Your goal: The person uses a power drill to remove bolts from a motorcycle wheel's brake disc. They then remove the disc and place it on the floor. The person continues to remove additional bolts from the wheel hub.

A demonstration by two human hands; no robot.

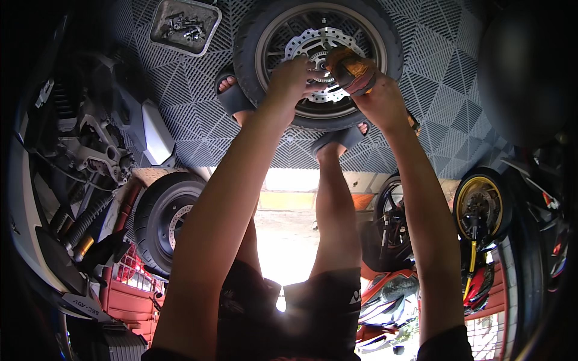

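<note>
A motorcycle wheel [245, 72] with a black tire lies flat on the floor between my feet. A silver perforated brake disc [301, 41] sits at its middle. My left hand [294, 79] is over the disc's left side, fingers apart near the hub, with nothing seen in them. My right hand [382, 102] is closed around an orange and black power tool [351, 67], which looks like a cordless driver. The tool's front end is over the right part of the disc, close to the hub. Whether its tip touches a bolt cannot be made out.
A metal tray [158, 41] with several bolts stands at the upper left on grey slatted floor tiles [198, 114]. A partly stripped motorcycle [90, 144] is at the left. Another wheel [158, 210] stands behind my left arm. A gold-rimmed wheel [481, 201] is at the right.
</note>
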